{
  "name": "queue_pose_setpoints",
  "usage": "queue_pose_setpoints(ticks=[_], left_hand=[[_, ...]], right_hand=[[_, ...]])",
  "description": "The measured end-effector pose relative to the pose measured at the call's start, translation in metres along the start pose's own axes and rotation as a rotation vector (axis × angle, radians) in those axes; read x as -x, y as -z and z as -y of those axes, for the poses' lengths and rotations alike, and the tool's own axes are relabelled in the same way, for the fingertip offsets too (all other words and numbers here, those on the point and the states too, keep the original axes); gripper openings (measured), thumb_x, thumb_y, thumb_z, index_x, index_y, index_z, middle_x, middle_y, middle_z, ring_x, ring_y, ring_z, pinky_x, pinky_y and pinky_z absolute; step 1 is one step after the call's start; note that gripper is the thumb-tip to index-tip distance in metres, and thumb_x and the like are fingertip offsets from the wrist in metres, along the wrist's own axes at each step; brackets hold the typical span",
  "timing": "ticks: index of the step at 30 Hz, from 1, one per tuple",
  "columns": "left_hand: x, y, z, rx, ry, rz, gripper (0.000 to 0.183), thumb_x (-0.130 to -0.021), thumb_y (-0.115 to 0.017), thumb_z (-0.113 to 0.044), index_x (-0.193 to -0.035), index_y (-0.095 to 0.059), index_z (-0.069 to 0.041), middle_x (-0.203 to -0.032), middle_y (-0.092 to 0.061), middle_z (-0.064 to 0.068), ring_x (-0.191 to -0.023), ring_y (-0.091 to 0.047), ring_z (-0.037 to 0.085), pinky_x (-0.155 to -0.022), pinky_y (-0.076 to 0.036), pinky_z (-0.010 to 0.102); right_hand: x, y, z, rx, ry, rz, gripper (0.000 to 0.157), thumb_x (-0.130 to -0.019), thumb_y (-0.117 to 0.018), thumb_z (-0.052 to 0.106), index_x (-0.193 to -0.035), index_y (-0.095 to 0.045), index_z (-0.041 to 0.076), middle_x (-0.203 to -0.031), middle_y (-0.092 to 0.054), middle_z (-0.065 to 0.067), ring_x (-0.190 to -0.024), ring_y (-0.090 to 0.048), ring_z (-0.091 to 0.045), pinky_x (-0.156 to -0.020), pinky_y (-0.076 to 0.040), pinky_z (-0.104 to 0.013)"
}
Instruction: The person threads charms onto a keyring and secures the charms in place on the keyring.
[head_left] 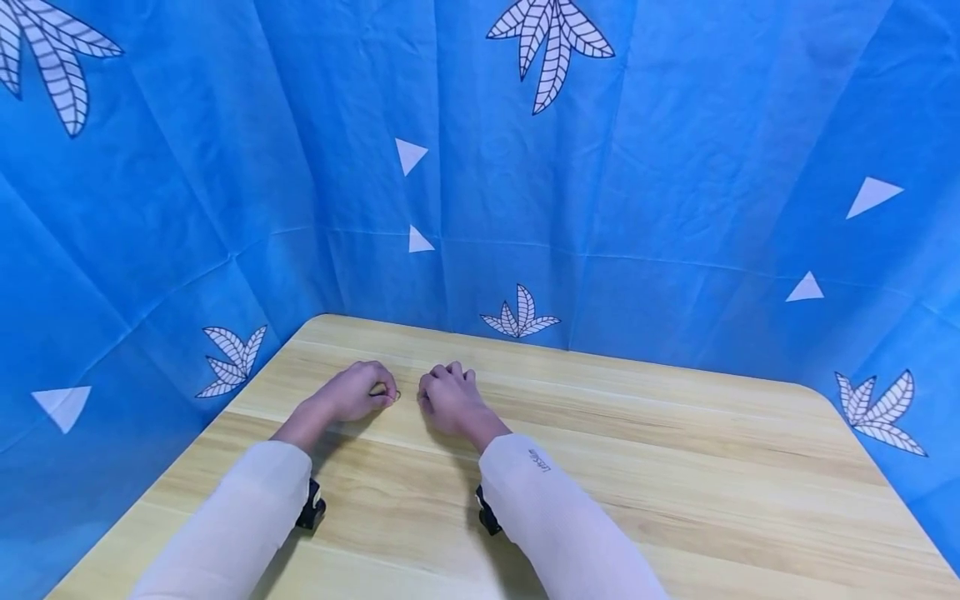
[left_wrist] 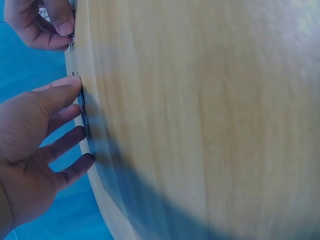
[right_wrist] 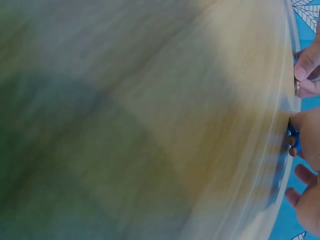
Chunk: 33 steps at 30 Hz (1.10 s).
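Note:
My left hand (head_left: pixel 362 392) rests low over the tabletop, thumb and fingertip pinching a thin dark item (left_wrist: pixel 85 117). A small loop (head_left: pixel 397 396) shows at those fingertips in the head view. In the left wrist view the other fingers spread out beside the dark item. Close by on the right, my right hand (head_left: pixel 452 400) is bent down to the table. From the left wrist side, its thumb and finger pinch a tiny metallic-looking piece (left_wrist: pixel 72 38). The hands are a short gap apart. Whether the two pieces join is too small to tell.
A pale wood-grain table (head_left: pixel 675 467) spreads beneath both arms. Blue cloth (head_left: pixel 675 150) with white leaf and triangle prints hangs behind and along the sides. Black wrist cameras (head_left: pixel 311 506) sit under the light sleeves (head_left: pixel 240 517).

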<state>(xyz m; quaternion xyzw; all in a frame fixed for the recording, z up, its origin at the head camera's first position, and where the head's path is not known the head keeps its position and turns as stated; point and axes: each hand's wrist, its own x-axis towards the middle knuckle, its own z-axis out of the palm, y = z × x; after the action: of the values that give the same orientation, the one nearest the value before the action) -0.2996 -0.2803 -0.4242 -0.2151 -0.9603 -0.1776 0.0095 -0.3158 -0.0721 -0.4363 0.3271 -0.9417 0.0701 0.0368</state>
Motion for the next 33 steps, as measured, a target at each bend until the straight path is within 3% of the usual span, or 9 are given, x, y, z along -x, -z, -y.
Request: queue_pose_setpoints(ticks=[7, 10, 14, 22, 28, 33], left_hand=[[0.001, -0.003, -0.004, -0.054, 0.039, -0.012, 0.014, -0.089, -0.066, -0.01, -0.079, -0.063, -0.02, -0.101, -0.059, 0.0, -0.099, -0.053, 0.026, -0.081, -0.044, 0.046], [0.001, -0.004, -0.006, -0.069, 0.05, -0.017, 0.013, -0.089, -0.065, -0.01, -0.08, -0.063, -0.019, -0.102, -0.058, 0.002, -0.098, -0.053, 0.027, -0.078, -0.045, 0.047], [0.002, -0.004, -0.008, -0.063, 0.058, -0.03, 0.011, -0.091, -0.063, -0.01, -0.082, -0.061, -0.016, -0.099, -0.056, 0.001, -0.095, -0.052, 0.025, -0.079, -0.045, 0.045], [-0.001, 0.0, -0.011, 0.061, -0.016, -0.092, 0.011, -0.092, -0.056, 0.0, -0.084, -0.057, -0.007, -0.082, -0.055, 0.004, -0.079, -0.049, 0.017, -0.074, -0.043, 0.034], [-0.002, 0.003, -0.015, 0.1, -0.013, -0.181, 0.006, -0.095, -0.055, -0.005, -0.089, -0.056, -0.006, -0.083, -0.056, 0.004, -0.077, -0.051, 0.016, -0.071, -0.045, 0.033], [-0.001, 0.008, -0.025, 0.104, -0.025, -0.249, 0.005, -0.096, -0.053, -0.008, -0.093, -0.056, -0.007, -0.083, -0.055, 0.003, -0.078, -0.051, 0.016, -0.071, -0.045, 0.033]], right_hand=[[0.001, -0.001, -0.001, 0.089, 0.008, -0.012, 0.015, -0.096, -0.052, 0.028, -0.097, -0.064, 0.02, -0.115, -0.046, 0.001, -0.103, -0.033, -0.023, -0.085, -0.029, -0.04], [0.002, 0.0, -0.002, 0.071, 0.0, -0.01, 0.014, -0.095, -0.054, 0.029, -0.096, -0.064, 0.018, -0.116, -0.045, 0.001, -0.104, -0.032, -0.023, -0.087, -0.028, -0.04], [0.004, 0.0, -0.003, -0.024, 0.001, -0.043, 0.017, -0.097, -0.05, 0.029, -0.095, -0.063, 0.018, -0.115, -0.044, 0.001, -0.103, -0.032, -0.022, -0.086, -0.027, -0.039], [0.003, 0.011, -0.007, -0.257, -0.011, -0.119, 0.024, -0.101, -0.042, 0.03, -0.093, -0.061, 0.018, -0.112, -0.044, 0.002, -0.1, -0.03, -0.022, -0.084, -0.024, -0.038], [0.007, 0.027, -0.011, -0.415, -0.005, -0.194, 0.025, -0.099, -0.049, 0.027, -0.093, -0.067, 0.012, -0.113, -0.049, 0.001, -0.105, -0.031, -0.025, -0.087, -0.023, -0.043], [0.016, 0.04, -0.013, -0.532, 0.038, -0.255, 0.017, -0.096, -0.054, 0.023, -0.086, -0.066, 0.015, -0.113, -0.05, 0.0, -0.104, -0.031, -0.026, -0.086, -0.024, -0.044]])
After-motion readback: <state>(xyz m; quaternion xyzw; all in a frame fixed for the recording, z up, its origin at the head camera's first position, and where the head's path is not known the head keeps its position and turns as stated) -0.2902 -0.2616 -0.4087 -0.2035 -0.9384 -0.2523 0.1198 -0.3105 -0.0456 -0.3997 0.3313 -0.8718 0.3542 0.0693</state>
